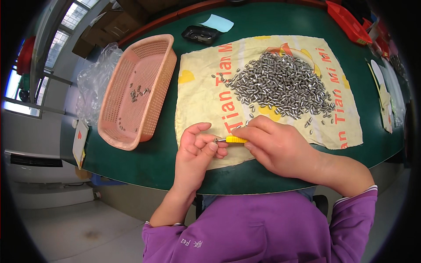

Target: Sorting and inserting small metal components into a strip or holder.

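Note:
Between the thumb and fingers of my left hand [196, 150] is a small metal part [215, 140], mostly covered by the fingertips. My right hand [276, 142] grips a small tool with a yellow handle [236, 139] and a thin metal tip, which meets the part at my left fingertips. Just beyond my hands, a large heap of small silvery metal parts [280, 85] lies on a cream printed cloth [197, 101]. A few loose ones are scattered along the heap's near edge.
Left of the cloth stands a pink plastic basket [147, 118] with several small metal parts inside. Clear plastic bags [94, 87] lie beside it. A black tray [199, 35] and a pale blue sheet [218, 23] are at the back, a red tray [348, 22] at the far right of the green table [263, 182].

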A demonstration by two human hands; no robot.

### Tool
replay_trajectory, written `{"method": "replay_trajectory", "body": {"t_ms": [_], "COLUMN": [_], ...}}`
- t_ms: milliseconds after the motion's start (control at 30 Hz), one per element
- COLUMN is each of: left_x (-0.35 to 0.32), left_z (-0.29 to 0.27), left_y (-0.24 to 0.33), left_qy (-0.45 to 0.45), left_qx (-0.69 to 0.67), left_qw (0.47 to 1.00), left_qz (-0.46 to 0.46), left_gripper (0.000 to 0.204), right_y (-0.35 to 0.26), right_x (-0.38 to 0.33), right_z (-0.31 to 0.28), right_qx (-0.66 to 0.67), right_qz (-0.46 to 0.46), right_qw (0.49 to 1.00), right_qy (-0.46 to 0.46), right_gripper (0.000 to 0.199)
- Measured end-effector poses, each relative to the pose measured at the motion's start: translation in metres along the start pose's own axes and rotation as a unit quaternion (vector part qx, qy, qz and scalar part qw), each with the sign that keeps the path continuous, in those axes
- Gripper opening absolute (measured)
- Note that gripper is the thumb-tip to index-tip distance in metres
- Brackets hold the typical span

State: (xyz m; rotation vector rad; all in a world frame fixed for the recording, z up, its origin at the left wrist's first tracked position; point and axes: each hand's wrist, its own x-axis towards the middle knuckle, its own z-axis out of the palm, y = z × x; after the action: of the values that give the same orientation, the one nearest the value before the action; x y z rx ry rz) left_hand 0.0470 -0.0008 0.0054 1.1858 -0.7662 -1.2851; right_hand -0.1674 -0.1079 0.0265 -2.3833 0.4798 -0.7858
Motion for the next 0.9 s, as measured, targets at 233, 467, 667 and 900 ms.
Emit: {"method": "replay_trajectory", "body": {"t_ms": [233,467,667,900], "left_x": [0.002,0.003,0.002,0.003], "left_z": [-0.01,-0.008,-0.007,-0.007], "left_y": [-0.003,-0.002,-0.002,-0.001], "left_qy": [0.004,-0.004,-0.005,-0.013], "left_qx": [-0.096,-0.103,-0.098,-0.102], "left_qw": [0.995,0.994,0.995,0.994], "left_qz": [-0.036,-0.037,-0.036,-0.036], "left_gripper": [0.042,0.042,0.042,0.042], "right_y": [0.004,-0.003,-0.003,-0.002], "right_x": [0.005,0.0,0.0,0.0], "right_z": [-0.005,-0.004,-0.003,-0.003], "right_qx": [-0.05,0.02,0.023,0.029], "right_qz": [0.006,0.019,0.022,0.031], "right_qw": [0.997,1.0,0.999,0.999], "right_qy": [0.054,-0.014,-0.023,-0.022], "right_gripper": [0.032,0.036,0.035,0.033]}}
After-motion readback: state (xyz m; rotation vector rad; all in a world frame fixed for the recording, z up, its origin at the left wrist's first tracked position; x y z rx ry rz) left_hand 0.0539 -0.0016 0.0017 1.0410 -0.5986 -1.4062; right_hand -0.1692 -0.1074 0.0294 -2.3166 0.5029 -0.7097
